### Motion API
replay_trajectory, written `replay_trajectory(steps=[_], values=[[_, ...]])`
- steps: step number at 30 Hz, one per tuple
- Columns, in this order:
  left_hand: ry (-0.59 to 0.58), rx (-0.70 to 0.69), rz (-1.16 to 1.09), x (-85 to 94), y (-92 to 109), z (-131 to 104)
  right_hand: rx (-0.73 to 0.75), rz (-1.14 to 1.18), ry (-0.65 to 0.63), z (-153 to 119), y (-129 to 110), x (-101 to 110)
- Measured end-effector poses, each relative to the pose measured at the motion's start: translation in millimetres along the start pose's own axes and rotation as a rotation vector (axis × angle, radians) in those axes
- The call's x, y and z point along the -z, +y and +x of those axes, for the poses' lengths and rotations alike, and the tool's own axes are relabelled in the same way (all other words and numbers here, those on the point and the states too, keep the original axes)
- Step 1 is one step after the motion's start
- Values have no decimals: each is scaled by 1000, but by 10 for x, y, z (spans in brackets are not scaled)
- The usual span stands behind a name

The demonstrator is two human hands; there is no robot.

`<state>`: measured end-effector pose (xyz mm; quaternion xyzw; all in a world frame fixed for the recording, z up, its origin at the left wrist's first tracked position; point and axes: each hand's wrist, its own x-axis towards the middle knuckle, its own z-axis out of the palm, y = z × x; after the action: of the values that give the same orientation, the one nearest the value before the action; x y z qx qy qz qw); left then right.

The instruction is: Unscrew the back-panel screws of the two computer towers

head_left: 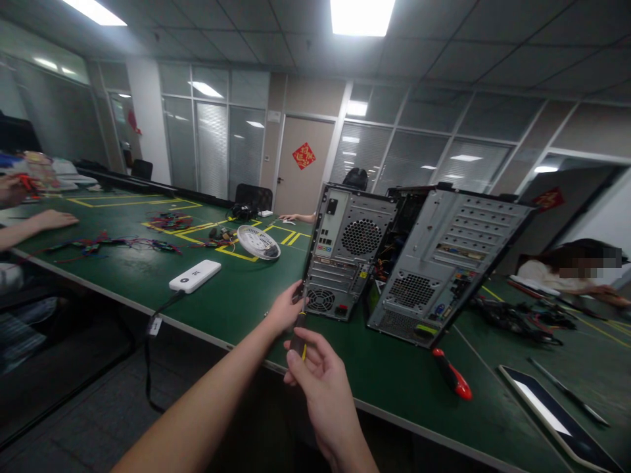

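Note:
Between thumb and fingers, my right hand [320, 368] grips a dark screwdriver handle [298, 343] with yellow marks, near the table's front edge. The thin shaft points up toward the back of a computer tower [352, 233]. My left hand [287, 307] is at the lower left corner of that tower, its fingers around something dark that I cannot make out. A second computer tower [419, 289] stands tilted just to the right of the first. On the table right of it lies a red and black tool handle [452, 376].
On the green table [236, 295] are a white power bank [195, 276] with a cable, a round white perforated cover [258, 242] and wire bundles [113, 245]. A framed panel [557, 417] lies at the right. Other people's hands [52, 220] rest at the left and behind.

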<state>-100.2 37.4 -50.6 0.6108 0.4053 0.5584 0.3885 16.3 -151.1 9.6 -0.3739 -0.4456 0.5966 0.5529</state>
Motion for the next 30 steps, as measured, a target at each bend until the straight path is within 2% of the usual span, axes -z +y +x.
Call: replay_trajectory(steps=[11, 16, 23, 27, 30], values=[[12, -27, 12, -11, -86, 40, -17, 89, 6, -36, 34, 47], [10, -22, 14, -4, -81, 40, 5, 12, 12, -39, 11, 60], [25, -5, 27, -1, -31, 28, 49, -317, -8, 60, 20, 103], [33, 3, 49, 10, -15, 22, 145, -720, 33, 94, -17, 78], [34, 0, 58, 12, -26, 27, 162, -1017, 81, 98, -103, 4]])
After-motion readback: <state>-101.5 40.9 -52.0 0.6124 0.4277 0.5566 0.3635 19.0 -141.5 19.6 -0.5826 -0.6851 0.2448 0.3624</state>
